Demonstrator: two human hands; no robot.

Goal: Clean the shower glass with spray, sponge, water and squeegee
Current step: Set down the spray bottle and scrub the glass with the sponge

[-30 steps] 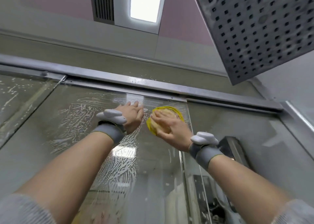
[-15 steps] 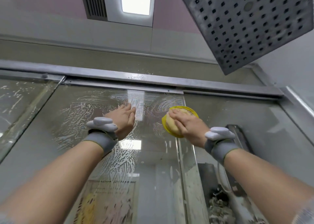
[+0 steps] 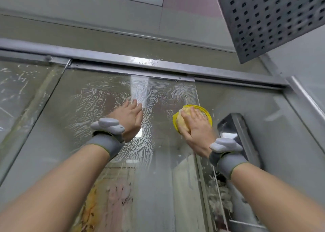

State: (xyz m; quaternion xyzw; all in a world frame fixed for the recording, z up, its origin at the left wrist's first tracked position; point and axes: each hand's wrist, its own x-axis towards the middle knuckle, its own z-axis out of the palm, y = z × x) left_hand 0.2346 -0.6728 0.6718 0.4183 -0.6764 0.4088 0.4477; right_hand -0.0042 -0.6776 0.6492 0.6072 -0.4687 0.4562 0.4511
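the right hand (image 3: 197, 129) presses a yellow sponge (image 3: 192, 120) on the soapy shower glass (image 3: 98, 108), fingers curled over it. the left hand (image 3: 129, 121) rests flat, fingers straight.

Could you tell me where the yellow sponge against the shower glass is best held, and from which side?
Grip the sponge on its domed back, from the near side, opposite the glass. Its flat face lies against the pane, so only the back is free, where the right hand already holds it.

2 hands (image 3: 131, 119), 1 sponge (image 3: 186, 119), 2 wristbands (image 3: 105, 142), 1 shower head (image 3: 267, 19)
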